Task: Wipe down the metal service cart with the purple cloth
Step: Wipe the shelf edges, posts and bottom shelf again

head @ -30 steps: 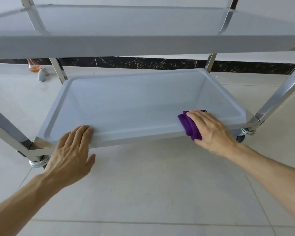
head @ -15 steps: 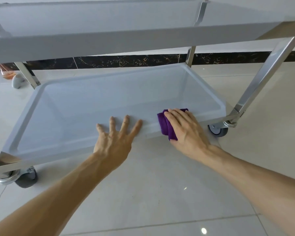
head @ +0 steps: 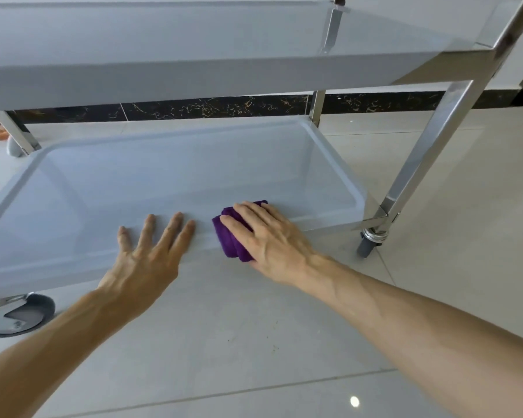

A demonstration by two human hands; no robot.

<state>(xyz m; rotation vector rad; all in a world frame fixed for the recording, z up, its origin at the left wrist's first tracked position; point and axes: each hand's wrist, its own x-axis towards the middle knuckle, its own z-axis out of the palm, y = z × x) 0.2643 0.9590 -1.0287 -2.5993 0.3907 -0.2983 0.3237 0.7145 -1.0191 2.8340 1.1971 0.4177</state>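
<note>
Two flat hands: right hand (head: 269,236) presses folded purple cloth (head: 230,239), left hand (head: 147,254) on smooth cart rim (head: 73,260).

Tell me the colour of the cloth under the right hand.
Purple cloth, clearest in the head view.

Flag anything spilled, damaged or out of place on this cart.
Nothing stands out. The lower shelf looks bare and undented; the right hand presses the purple cloth on its front rim.

Indoor tiled room, likely home or catering space. Glossy pale floor tiles (head: 254,342), dark marbled skirting (head: 212,107) at 12 o'clock, steel cart (head: 429,152) on castors (head: 367,242). Exact kind of room unclear.
</note>
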